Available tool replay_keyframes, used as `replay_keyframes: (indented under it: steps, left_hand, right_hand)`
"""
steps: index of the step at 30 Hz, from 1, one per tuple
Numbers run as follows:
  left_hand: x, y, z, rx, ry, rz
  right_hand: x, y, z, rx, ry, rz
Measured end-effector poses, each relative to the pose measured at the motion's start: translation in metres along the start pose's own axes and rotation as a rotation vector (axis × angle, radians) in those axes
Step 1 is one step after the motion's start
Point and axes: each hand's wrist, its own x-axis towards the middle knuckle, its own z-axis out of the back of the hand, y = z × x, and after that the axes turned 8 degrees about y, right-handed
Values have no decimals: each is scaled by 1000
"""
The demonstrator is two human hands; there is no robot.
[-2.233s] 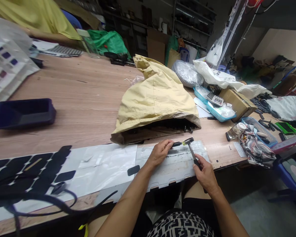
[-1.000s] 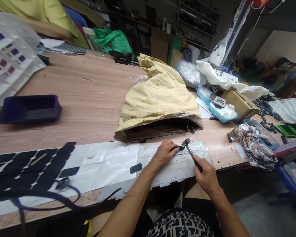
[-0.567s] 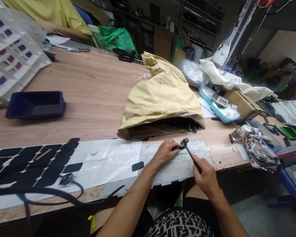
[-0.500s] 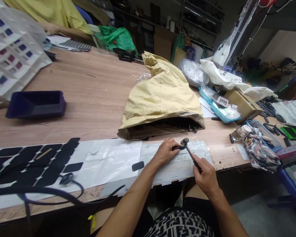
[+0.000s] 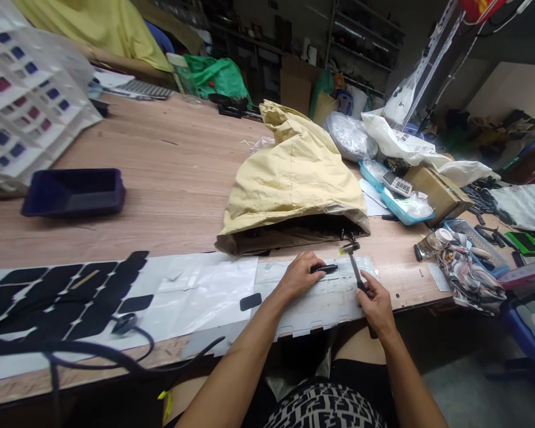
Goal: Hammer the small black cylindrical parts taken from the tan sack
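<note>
My left hand (image 5: 299, 274) is closed on a slim black piece (image 5: 327, 268), whose exact kind I cannot make out, low over a whitish board (image 5: 303, 309) at the table edge. My right hand (image 5: 377, 304) grips the handle of a small hammer (image 5: 355, 267). The hammer's head, with a yellowish face, stands to the right of the black piece and apart from it. Just beyond both hands lies a yellow cloth sack (image 5: 294, 172), its dark mouth toward me with small black parts at the opening.
Black rounded pads (image 5: 84, 291) lie on a white sheet (image 5: 205, 279) at left, crossed by a dark cable (image 5: 102, 351). A dark blue tray (image 5: 74, 193) sits behind. At right are a calculator (image 5: 397, 183), a cardboard box (image 5: 441, 190) and a blue basket (image 5: 477, 246). Another person's yellow sleeve (image 5: 129, 35) shows top left.
My right hand has drawn the hammer to the right, away from the black piece that it was over. My left hand keeps its hold in nearly the same spot.
</note>
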Motion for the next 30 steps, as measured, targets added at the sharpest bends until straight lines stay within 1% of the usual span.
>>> replay_keyframes:
  steps: [1, 3, 4, 6, 8, 9, 11, 12, 13, 15, 17, 18, 19, 20, 21, 22, 24, 26, 27, 28, 30]
  left_hand:
    - [-1, -2, 2, -33, 4, -4]
    - [-6, -10, 9, -127, 18, -22]
    - [-12, -17, 13, -184, 33, -36]
    - [-31, -37, 21, -301, 109, -67]
    - [-57, -59, 26, -407, 288, -82]
    - [-71, -69, 26, -446, 395, -58]
    - [-99, -80, 19, -441, 606, -6]
    - [-112, -80, 12, -401, 659, 35]
    - [-124, -75, 2, -339, 661, 94]
    - [-143, -54, -23, -211, 584, 239]
    - [-157, -28, -48, -82, 472, 401]
    - [-162, -16, -57, -12, 427, 493]
    - [-165, -8, -64, 48, 412, 544]
    - [-167, -5, -67, 91, 410, 578]
    - [-168, -7, -66, 108, 428, 585]
    - [-166, -13, -62, 95, 456, 564]
    - [-157, -36, -47, -24, 522, 476]
    - [-137, -62, -30, -243, 598, 344]
    - [-123, -72, -23, -343, 592, 296]
    - [-106, -79, -17, -410, 556, 248]
    - [-65, -83, -13, -445, 375, 204]
  right_hand:
    - [4, -3, 1, 115, -28, -54]
    - [11, -8, 4, 287, -102, -108]
    - [14, -10, 6, 343, -135, -121]
    - [16, -11, 8, 400, -165, -137]
    - [16, -12, 9, 412, -149, -137]
    - [15, -12, 9, 404, -134, -127]
    - [14, -12, 8, 375, -104, -101]
    - [14, -13, 7, 359, -94, -90]
    - [14, -13, 6, 345, -87, -82]
    - [14, -15, 4, 327, -81, -66]
    - [13, -16, 3, 317, -78, -50]
    - [13, -16, 2, 313, -74, -45]
    - [13, -16, 2, 308, -69, -41]
    - [13, -16, 1, 302, -66, -39]
    - [12, -16, 1, 294, -63, -36]
    - [12, -16, 1, 285, -59, -32]
    - [11, -17, 0, 265, -55, -17]
    - [10, -18, -1, 248, -54, 1]
    - [10, -19, -2, 245, -58, 8]
    - [9, -21, -3, 246, -65, 15]
    - [9, -24, -5, 250, -80, 21]
